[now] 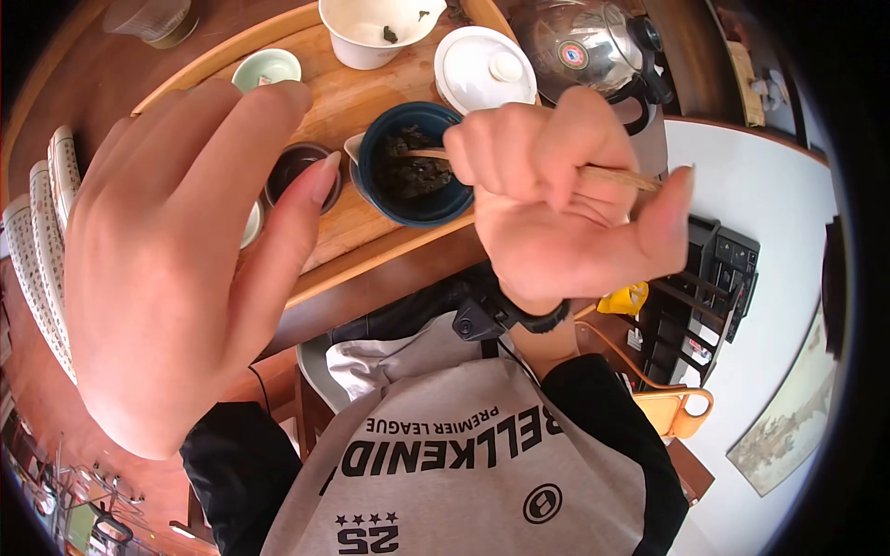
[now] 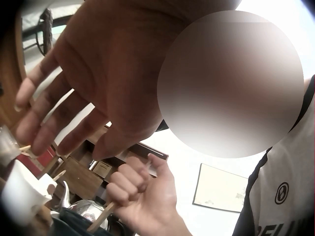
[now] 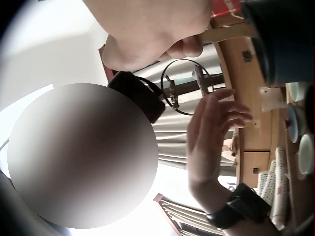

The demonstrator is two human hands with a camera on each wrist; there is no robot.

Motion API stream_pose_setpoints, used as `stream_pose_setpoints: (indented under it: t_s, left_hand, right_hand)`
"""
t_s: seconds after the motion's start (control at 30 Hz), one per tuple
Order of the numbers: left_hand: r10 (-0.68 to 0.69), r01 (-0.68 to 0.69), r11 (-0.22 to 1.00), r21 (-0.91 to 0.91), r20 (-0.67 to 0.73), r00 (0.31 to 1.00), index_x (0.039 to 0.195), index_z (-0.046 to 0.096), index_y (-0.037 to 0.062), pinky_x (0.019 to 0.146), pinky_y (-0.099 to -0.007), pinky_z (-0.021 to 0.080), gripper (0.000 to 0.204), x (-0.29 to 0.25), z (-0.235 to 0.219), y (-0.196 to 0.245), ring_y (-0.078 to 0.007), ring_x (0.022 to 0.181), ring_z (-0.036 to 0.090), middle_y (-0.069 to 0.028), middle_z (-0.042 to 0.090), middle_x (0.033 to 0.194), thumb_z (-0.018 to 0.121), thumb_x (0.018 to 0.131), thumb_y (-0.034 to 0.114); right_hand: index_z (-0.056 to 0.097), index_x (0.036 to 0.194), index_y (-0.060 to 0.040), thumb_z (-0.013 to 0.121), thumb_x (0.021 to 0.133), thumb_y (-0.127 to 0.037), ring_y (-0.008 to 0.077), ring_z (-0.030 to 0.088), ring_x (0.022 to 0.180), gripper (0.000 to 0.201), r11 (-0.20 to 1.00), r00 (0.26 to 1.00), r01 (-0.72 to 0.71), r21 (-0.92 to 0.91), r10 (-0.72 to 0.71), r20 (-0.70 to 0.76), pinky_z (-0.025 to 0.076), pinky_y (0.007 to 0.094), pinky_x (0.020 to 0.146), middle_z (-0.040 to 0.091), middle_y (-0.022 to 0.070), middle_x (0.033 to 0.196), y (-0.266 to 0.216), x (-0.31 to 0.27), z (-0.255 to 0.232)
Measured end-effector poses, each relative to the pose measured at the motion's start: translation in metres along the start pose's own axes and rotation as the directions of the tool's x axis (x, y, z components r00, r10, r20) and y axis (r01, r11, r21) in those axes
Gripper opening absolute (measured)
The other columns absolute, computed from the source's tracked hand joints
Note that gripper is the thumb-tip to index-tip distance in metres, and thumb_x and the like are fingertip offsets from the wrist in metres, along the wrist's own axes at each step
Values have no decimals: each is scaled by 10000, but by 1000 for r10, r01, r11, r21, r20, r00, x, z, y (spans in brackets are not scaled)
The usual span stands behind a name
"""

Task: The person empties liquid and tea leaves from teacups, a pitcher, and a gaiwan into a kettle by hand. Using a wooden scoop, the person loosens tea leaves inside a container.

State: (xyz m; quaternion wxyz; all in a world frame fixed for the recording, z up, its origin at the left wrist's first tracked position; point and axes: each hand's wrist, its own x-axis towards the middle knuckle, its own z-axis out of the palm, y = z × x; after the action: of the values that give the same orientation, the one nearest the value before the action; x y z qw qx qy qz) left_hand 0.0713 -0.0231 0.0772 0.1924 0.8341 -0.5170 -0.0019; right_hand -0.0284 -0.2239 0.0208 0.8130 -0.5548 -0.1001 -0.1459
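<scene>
My right hand grips a slim wooden stick, its fingers curled round the shaft and the thumb stretched outward. The stick's far end reaches into a dark blue bowl among dark, curled tea leaves. In the right wrist view the stick looks flat beside the bowl's dark side. My left hand hovers over the tray's left side, fingers loosely extended and nothing held. Under its thumb, a brown cup is partly hidden. The left wrist view shows that palm with spread fingers.
The wooden tray also carries a white pouring bowl with a few leaves, a white lid and a pale green cup. A glass kettle stands beyond its right end. Patterned rolls lie left.
</scene>
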Motion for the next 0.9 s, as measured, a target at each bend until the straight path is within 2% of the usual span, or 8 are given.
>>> stream_pose_setpoints:
  t_s: [0.1, 0.53, 0.6, 0.73, 0.77, 0.83, 0.87, 0.9]
  left_hand:
    - [11, -11, 1000, 3, -13, 1000, 1082, 623, -4, 725, -391, 448, 218, -2, 1, -1, -327, 817, 583, -161, 605, 885, 623, 881, 79]
    - [-8, 8, 1000, -20, -14, 1000, 1085, 629, 5, 724, -411, 444, 249, -2, 3, 0, -344, 819, 578, -164, 602, 895, 641, 844, 69]
    - [-3, 2, 1000, -30, -29, 1000, 1076, 630, -8, 733, -428, 447, 278, 0, 3, 2, -362, 841, 576, -174, 600, 913, 659, 807, 55]
    - [35, -42, 996, -84, -73, 997, 1079, 629, -22, 739, -437, 462, 332, 7, -2, 7, -378, 872, 573, -191, 590, 996, 689, 774, 94]
    - [118, -137, 986, -94, -189, 975, 1036, 619, 26, 702, -418, 462, 326, 13, 3, 6, -310, 816, 570, -121, 572, 919, 713, 764, 177]
    - [160, -198, 967, -161, -219, 962, 1143, 601, 3, 770, -416, 479, 465, 14, -16, 15, -331, 925, 596, -155, 592, 1055, 736, 764, 235]
    - [178, -231, 949, -214, -242, 954, 1172, 591, -7, 806, -416, 485, 514, 15, -21, 19, -344, 984, 604, -173, 596, 1119, 747, 764, 265]
    - [188, -253, 930, -265, -247, 951, 1182, 584, -15, 847, -421, 481, 555, 15, -23, 22, -356, 1037, 597, -191, 587, 1166, 762, 756, 294]
  right_hand:
    - [370, 709, -122, 264, 920, -670, 129, 230, 501, 597, 993, 998, 48, 110, -43, -52, 196, 333, 522, 314, -15, 565, -8, -5, 9]
    - [353, 674, -113, 245, 934, -669, 134, 213, 493, 623, 1000, 1000, -6, 23, 6, -9, 194, 315, 511, 293, -12, 556, 5, -3, 2]
    - [334, 660, -112, 225, 944, -671, 129, 196, 478, 636, 997, 990, 0, 73, 10, -141, 190, 313, 505, 270, -16, 542, 7, 0, 7]
    - [275, 583, -115, 272, 929, -709, 122, 206, 448, 688, 959, 984, -64, -276, 14, -179, 172, 306, 462, 271, -11, 512, 16, -5, 18]
    - [280, 574, -104, 305, 939, -686, 121, 220, 437, 687, 941, 990, 2, -338, -50, -134, 156, 304, 448, 268, -9, 503, 15, -2, 20]
    - [310, 565, -85, 282, 969, -641, 167, 310, 399, 688, 868, 985, 108, -484, -160, -67, 207, 323, 415, 312, 7, 479, 4, 3, 28]
    - [397, 584, -54, 392, 943, -506, 269, 409, 431, 577, 874, 987, 113, -472, -152, -47, 296, 371, 444, 362, 83, 518, 4, 1, 26]
    - [389, 578, -52, 387, 946, -531, 267, 402, 431, 604, 886, 988, 117, -448, -150, -38, 293, 368, 446, 351, 79, 512, 2, 1, 25]
